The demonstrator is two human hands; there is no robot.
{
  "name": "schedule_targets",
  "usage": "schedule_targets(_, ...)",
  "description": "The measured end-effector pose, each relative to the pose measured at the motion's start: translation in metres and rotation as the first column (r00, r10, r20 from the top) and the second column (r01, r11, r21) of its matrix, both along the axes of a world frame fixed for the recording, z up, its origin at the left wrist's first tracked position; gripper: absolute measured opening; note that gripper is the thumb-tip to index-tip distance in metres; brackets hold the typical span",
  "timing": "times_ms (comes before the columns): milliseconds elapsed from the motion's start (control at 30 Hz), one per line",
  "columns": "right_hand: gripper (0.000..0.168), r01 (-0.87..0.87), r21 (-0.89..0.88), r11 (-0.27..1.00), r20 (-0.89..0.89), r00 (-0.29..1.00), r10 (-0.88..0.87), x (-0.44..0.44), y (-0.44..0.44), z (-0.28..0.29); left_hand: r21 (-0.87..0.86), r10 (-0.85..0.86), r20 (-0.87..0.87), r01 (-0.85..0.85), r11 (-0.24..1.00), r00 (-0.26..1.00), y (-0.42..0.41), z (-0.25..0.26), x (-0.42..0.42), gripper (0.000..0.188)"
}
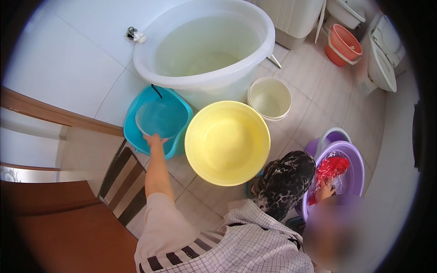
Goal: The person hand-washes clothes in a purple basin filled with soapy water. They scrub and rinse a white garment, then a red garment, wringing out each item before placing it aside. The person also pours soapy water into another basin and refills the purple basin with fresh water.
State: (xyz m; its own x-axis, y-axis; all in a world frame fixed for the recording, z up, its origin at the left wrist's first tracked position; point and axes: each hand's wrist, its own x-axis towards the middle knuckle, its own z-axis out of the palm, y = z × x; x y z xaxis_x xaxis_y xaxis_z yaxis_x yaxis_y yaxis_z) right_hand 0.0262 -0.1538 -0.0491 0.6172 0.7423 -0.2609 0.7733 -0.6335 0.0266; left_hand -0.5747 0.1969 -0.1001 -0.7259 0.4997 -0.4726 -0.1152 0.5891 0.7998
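Note:
My left hand grips the near rim of a clear plastic basin, inside a turquoise plastic tub. My right hand rests against wet red cloth in a purple plastic tub. Water and some foam show around the cloth. How firmly those fingers hold it is unclear, and a blurred patch covers the forearm. Between my arms stands a round yellow basin, with what looks like shallow clear liquid at its bottom. My knee, in black patterned trousers, is between the yellow basin and the purple tub.
A large white bathtub holding water stands ahead, by a wall tap. Close to it is a white bucket. Farther right are an orange bucket and a toilet. A brown cabinet borders the near left, beside a striped mat.

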Motion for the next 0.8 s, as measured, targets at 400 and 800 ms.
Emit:
schedule_targets(400,0.049,-0.046,0.523,0.851,-0.108,0.987,0.12,0.003,-0.024,0.02,0.396,-0.023,0.677,-0.337,0.854,0.736,-0.015,0.005,-0.112,0.034)
schedule_targets(800,0.051,0.137,0.103,0.985,-0.034,0.99,-0.134,-0.005,-0.001,0.025,0.434,-0.374,0.726,0.036,0.9,0.577,-0.125,0.236,-0.031,0.048)
